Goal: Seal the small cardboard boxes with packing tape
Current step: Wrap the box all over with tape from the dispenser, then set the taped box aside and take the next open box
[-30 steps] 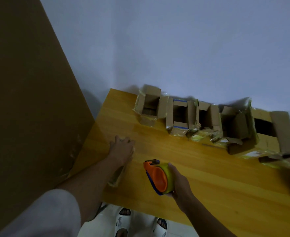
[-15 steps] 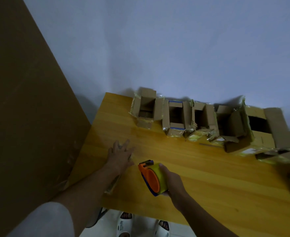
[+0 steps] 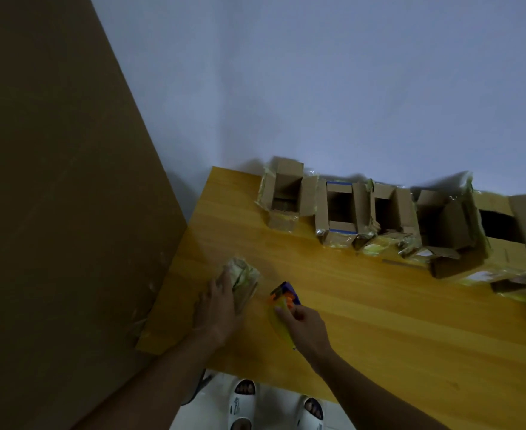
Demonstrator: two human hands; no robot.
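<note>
The left hand (image 3: 219,301), flat on the tabletop (image 3: 379,305) a moment ago, now presses a small taped box (image 3: 243,276) with extended fingers. Just beside it, the right hand (image 3: 305,328) has tilted the tape dispenser (image 3: 283,302), fingers gripping it, toward that box: taping looks imminent. Open boxes (image 3: 339,209) wait behind.

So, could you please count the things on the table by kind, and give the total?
Open cardboard boxes along the wall: 5, from the first to the biggest
Taped small box under the left hand: 1
Tape dispenser in the right hand: 1
Total: 7
</note>
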